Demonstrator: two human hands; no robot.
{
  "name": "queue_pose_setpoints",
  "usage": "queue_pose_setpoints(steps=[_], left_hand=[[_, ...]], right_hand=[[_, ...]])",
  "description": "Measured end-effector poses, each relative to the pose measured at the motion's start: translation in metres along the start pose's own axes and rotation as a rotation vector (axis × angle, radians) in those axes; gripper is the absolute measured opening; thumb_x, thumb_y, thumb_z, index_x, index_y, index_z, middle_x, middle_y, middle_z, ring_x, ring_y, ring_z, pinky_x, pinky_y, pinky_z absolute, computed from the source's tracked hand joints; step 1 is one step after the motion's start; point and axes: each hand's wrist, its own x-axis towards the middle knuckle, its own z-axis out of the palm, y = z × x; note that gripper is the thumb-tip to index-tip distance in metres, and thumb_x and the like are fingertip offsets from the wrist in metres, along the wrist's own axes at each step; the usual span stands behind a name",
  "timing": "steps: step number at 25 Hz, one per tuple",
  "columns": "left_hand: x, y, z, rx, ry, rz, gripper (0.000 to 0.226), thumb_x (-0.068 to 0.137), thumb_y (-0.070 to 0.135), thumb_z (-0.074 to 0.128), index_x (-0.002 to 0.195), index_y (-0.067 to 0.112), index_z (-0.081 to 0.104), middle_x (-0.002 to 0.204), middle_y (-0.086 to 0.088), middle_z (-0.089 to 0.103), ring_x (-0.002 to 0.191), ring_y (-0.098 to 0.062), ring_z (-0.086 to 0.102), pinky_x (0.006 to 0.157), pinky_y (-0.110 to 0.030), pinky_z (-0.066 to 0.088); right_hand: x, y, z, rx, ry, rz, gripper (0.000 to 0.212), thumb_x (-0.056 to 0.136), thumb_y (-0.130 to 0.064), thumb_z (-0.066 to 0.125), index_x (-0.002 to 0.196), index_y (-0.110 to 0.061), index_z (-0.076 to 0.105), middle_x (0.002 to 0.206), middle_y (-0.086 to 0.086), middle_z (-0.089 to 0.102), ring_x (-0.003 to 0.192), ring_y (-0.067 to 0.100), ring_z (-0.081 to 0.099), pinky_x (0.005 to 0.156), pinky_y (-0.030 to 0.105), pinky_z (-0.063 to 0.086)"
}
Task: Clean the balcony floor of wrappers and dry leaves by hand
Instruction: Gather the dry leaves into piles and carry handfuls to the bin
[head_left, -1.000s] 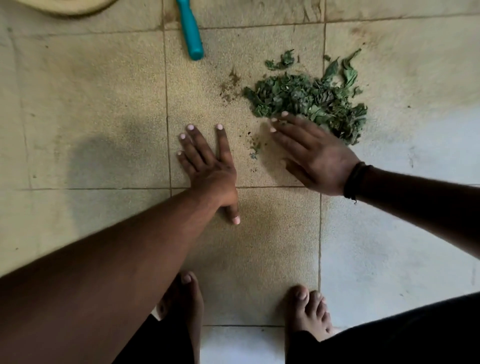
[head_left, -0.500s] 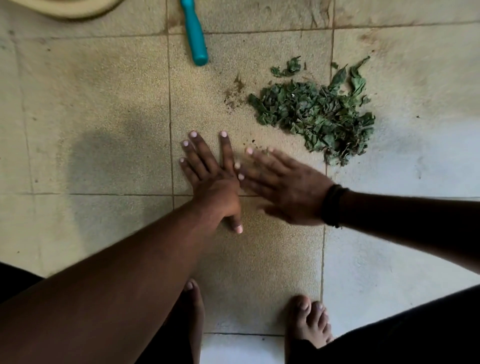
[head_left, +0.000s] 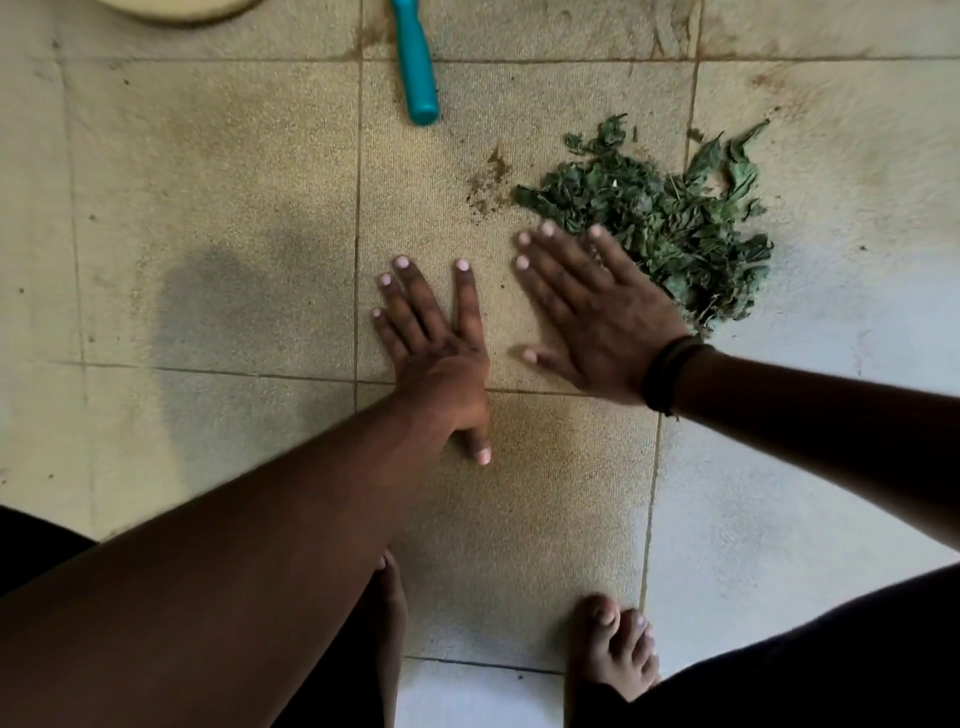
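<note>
A pile of dry green leaves (head_left: 670, 223) lies on the tiled balcony floor (head_left: 208, 182), upper right of centre. My right hand (head_left: 597, 312) is flat with straight fingers, palm down, its fingertips and far edge touching the near left side of the pile. It wears a dark band at the wrist. My left hand (head_left: 436, 338) rests flat on the tile to the left, fingers spread, holding nothing. A smear of dark crumbs (head_left: 488, 182) sits just left of the pile. No wrappers are in sight.
A teal handle (head_left: 415, 67) lies on the floor beyond the hands. The rim of a pale round object (head_left: 176, 8) shows at the top left. My bare feet (head_left: 613, 649) stand at the bottom edge.
My right hand swept left toward my left hand, then moved back right and forward against the leaf pile. My left hand stayed flat in place.
</note>
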Motion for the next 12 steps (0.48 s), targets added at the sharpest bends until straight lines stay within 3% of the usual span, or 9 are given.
queue_pose_setpoints(steps=[5, 9, 12], left_hand=[[-0.002, 0.000, 0.001, 0.023, -0.011, -0.015, 0.193, 0.026, 0.038, 0.104, 0.125, 0.014, -0.060, 0.124, -0.038, -0.062, 0.123, -0.059, -0.051, 0.113, -0.072, -0.012], [-0.003, 0.001, -0.001, 0.010, -0.016, -0.018, 0.193, 0.025, 0.040, 0.103, 0.123, 0.013, -0.061, 0.122, -0.038, -0.062, 0.122, -0.060, -0.050, 0.112, -0.072, -0.014], [-0.002, 0.000, -0.001, 0.017, -0.019, -0.008, 0.194, 0.025, 0.039, 0.103, 0.123, 0.012, -0.061, 0.122, -0.039, -0.062, 0.122, -0.060, -0.050, 0.111, -0.072, -0.015]], right_hand=[[0.037, 0.017, -0.018, -0.030, 0.115, 0.010, 0.082, 0.101, -0.064, 0.013, 0.160, -0.006, 0.016, 0.169, 0.013, 0.005, 0.155, 0.034, 0.000, 0.125, 0.054, 0.002], [0.036, 0.031, -0.020, -0.024, 0.022, 0.193, 0.085, 0.099, -0.063, 0.012, 0.157, -0.002, 0.025, 0.165, 0.019, 0.019, 0.154, 0.035, 0.013, 0.125, 0.053, 0.004], [0.006, 0.035, -0.021, 0.020, 0.081, 0.246, 0.076, 0.100, -0.055, 0.021, 0.149, 0.000, 0.039, 0.158, 0.022, 0.034, 0.151, 0.039, 0.023, 0.124, 0.055, 0.010]])
